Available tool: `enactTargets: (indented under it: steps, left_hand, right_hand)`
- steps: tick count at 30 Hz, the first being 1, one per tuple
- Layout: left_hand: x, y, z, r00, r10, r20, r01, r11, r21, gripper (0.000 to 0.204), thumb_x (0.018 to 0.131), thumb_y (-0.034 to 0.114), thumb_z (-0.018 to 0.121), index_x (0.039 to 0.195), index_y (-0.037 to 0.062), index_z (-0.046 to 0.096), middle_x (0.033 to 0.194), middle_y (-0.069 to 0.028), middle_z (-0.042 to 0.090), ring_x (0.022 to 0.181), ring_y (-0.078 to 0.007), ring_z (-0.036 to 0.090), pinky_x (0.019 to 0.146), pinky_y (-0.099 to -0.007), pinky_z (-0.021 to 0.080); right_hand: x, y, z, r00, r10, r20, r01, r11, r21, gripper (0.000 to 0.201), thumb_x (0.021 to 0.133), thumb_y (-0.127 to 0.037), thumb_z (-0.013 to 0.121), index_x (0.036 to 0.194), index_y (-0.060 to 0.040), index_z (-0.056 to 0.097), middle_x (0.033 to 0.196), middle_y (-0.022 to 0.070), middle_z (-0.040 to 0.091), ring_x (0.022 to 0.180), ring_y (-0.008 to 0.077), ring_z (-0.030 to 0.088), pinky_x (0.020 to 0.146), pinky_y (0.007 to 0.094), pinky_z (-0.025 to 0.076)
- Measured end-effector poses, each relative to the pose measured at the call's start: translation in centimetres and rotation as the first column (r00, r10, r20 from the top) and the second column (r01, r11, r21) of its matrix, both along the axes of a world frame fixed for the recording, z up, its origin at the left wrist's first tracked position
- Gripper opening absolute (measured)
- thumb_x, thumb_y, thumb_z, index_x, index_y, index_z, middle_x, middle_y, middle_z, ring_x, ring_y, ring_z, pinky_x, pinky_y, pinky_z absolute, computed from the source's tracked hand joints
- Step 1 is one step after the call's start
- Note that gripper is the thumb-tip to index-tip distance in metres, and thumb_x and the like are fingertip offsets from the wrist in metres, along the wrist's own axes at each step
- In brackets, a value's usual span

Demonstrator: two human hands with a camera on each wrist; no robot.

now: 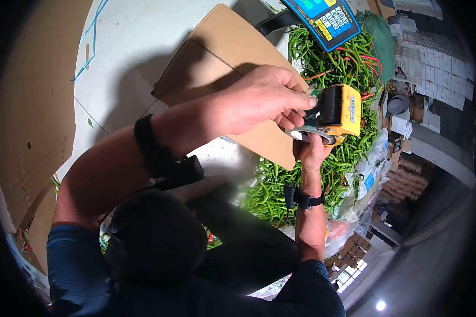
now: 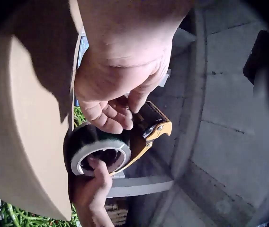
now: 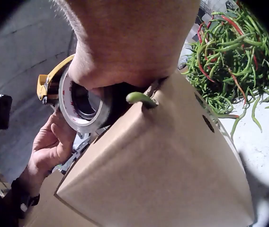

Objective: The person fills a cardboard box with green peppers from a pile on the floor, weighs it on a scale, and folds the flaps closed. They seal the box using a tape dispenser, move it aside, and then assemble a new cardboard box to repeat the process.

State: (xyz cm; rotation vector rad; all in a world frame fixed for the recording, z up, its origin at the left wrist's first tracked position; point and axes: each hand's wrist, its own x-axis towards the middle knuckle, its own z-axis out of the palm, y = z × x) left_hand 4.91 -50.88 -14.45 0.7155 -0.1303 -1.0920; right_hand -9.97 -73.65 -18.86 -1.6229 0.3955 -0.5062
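Two hands on the dispenser [image 1: 351, 113], just beside the box [image 1: 243, 42]. Right hand [image 1: 314, 153] holds it at the roll [image 2: 94, 136], thumb in the core, likely to steady it. Left hand [image 1: 259, 100]: narrow grip, pinching at the tape, probably to control its end. Peppers [image 1: 269, 195] near; one pepper [image 3: 141, 98] pokes out at a box corner.

A blue scale [image 1: 339, 39] with white and yellow keys stands by heaped green and red peppers [image 1: 362, 140], flanked by a green sack [image 1: 382, 47] and plastic bags [image 1: 374, 164]. Beyond, cartons [image 1: 355, 251] sit stacked and a round light [image 1: 381, 305] shines.
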Motion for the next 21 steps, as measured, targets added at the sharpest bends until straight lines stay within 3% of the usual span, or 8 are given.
enactTargets:
  steps: [5,7,8,12,15,18,20,21]
  left_hand:
    - [0.9,1.5,1.0,0.991,-0.016,0.132,0.004,0.996,0.089,0.032,0.087,0.012,0.072,0.108,-0.0087,0.059,0.092,-0.0145,0.067,0.080,-0.0191,0.067,0.075,-0.0298,0.055]
    - [1.1,1.4,0.9,0.966,-0.105,0.236,0.075,0.988,0.134,0.035,0.088,0.014,0.071,0.111,-0.0095,0.059,0.092,-0.0122,0.067,0.080,-0.0182,0.067,0.075,-0.0287,0.054]
    - [1.4,1.3,1.0,0.949,-0.174,0.262,0.132,0.977,0.168,0.033,0.089,0.018,0.071,0.110,-0.0065,0.062,0.092,-0.0107,0.068,0.081,-0.0165,0.066,0.073,-0.0270,0.053]
    - [1.4,0.9,1.9,0.959,-0.155,0.236,0.110,0.975,0.194,0.030,0.091,0.021,0.070,0.107,-0.0035,0.065,0.091,-0.0093,0.068,0.076,-0.0145,0.065,0.070,-0.0254,0.052]
    - [0.9,0.6,2.4,0.974,-0.036,0.223,-0.010,0.979,0.204,0.027,0.092,0.023,0.069,0.103,-0.0012,0.066,0.088,-0.0068,0.069,0.073,-0.0125,0.064,0.067,-0.0246,0.051]
    - [0.2,0.6,2.2,0.918,0.055,0.392,-0.142,0.971,0.195,0.026,0.093,0.023,0.069,0.102,-0.0005,0.066,0.083,-0.0035,0.068,0.069,-0.0108,0.063,0.066,-0.0244,0.051]
    - [-0.2,0.5,1.9,0.781,0.108,0.615,-0.307,0.924,0.228,0.022,0.094,0.021,0.068,0.099,-0.0002,0.065,0.078,-0.0031,0.067,0.069,-0.0085,0.062,0.064,-0.0246,0.050]
    - [-0.4,0.6,2.1,0.778,0.105,0.619,-0.308,0.923,0.230,0.022,0.094,0.021,0.068,0.099,-0.0002,0.065,0.078,-0.0031,0.067,0.069,-0.0085,0.062,0.064,-0.0246,0.050]
  right_hand:
    - [-0.3,-0.1,-0.1,0.999,-0.003,-0.032,0.001,0.998,-0.059,0.045,0.081,0.005,0.063,0.124,0.0009,0.051,0.107,0.0073,0.063,0.092,0.0156,0.062,0.084,0.0303,0.051]
    - [-0.2,-0.1,-0.2,0.999,-0.014,-0.032,0.011,0.996,-0.093,0.046,0.079,0.004,0.062,0.124,0.0008,0.050,0.108,0.0075,0.062,0.094,0.0155,0.061,0.086,0.0302,0.050]
    - [-0.1,-0.2,-0.1,0.999,0.008,-0.040,-0.012,0.994,-0.110,0.045,0.079,0.003,0.063,0.122,0.0006,0.050,0.108,0.0071,0.061,0.094,0.0151,0.060,0.086,0.0299,0.049]
    - [0.0,0.0,0.3,0.995,0.032,-0.093,-0.044,0.990,-0.137,0.041,0.079,0.001,0.064,0.117,-0.0001,0.050,0.105,0.0055,0.059,0.093,0.0136,0.058,0.086,0.0289,0.048]
    - [0.1,0.1,0.3,0.993,0.019,-0.116,-0.034,0.991,-0.131,0.042,0.078,0.000,0.064,0.117,0.0001,0.050,0.105,0.0058,0.060,0.093,0.0134,0.058,0.086,0.0287,0.048]
    - [0.4,0.7,0.7,0.994,0.028,-0.107,-0.040,0.993,-0.110,0.041,0.079,-0.002,0.064,0.117,0.0012,0.050,0.107,0.0070,0.060,0.094,0.0134,0.058,0.086,0.0287,0.048]
    - [0.4,0.6,0.6,0.995,0.023,-0.101,-0.038,0.987,-0.154,0.042,0.079,-0.002,0.064,0.118,0.0015,0.049,0.107,0.0073,0.060,0.095,0.0134,0.058,0.087,0.0287,0.048]
    - [0.4,0.7,0.7,0.995,0.018,-0.101,-0.038,0.979,-0.199,0.042,0.079,-0.003,0.065,0.118,0.0017,0.049,0.107,0.0076,0.060,0.095,0.0134,0.058,0.087,0.0287,0.047]
